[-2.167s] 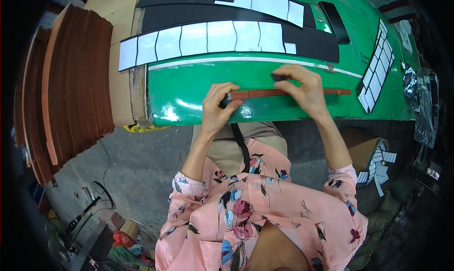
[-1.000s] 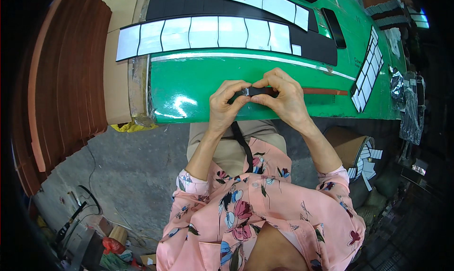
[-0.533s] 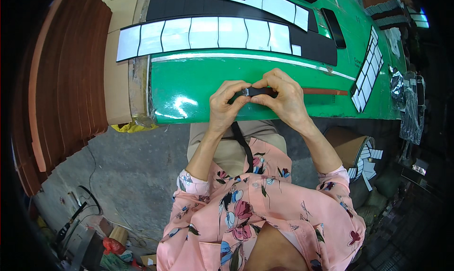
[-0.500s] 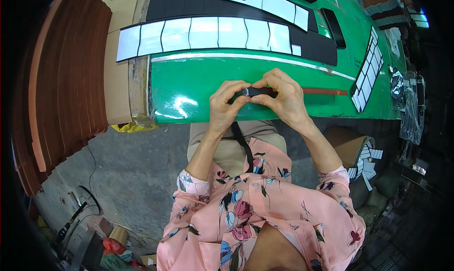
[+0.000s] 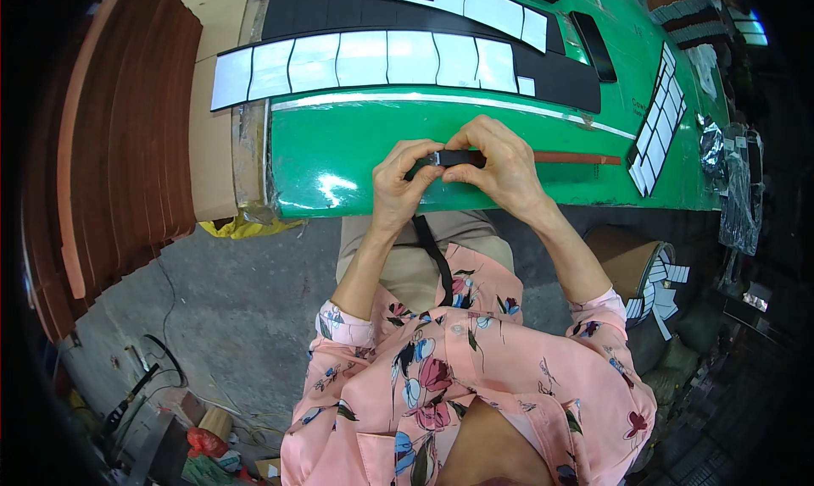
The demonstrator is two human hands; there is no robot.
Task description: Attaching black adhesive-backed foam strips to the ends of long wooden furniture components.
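Over the green table's near edge, my left hand and my right hand meet, fingers closed. Between them they pinch a narrow black strip with a small pale, shiny bit at its left end. My left thumb and fingers hold that end, and my right thumb and fingers press the strip farther along. A thin reddish-brown strip runs out to the right from behind my right hand; whether it joins the black piece is hidden.
Beyond my hands lie black sheets with rows of white backing pieces. A white-pieced strip and a black phone-like slab lie to the right. Brown strips are stacked at left. A drum of white scraps stands below the table.
Both hands have shifted slightly away from me and to the left in the view, still pinching the black strip. The grip looks much the same.
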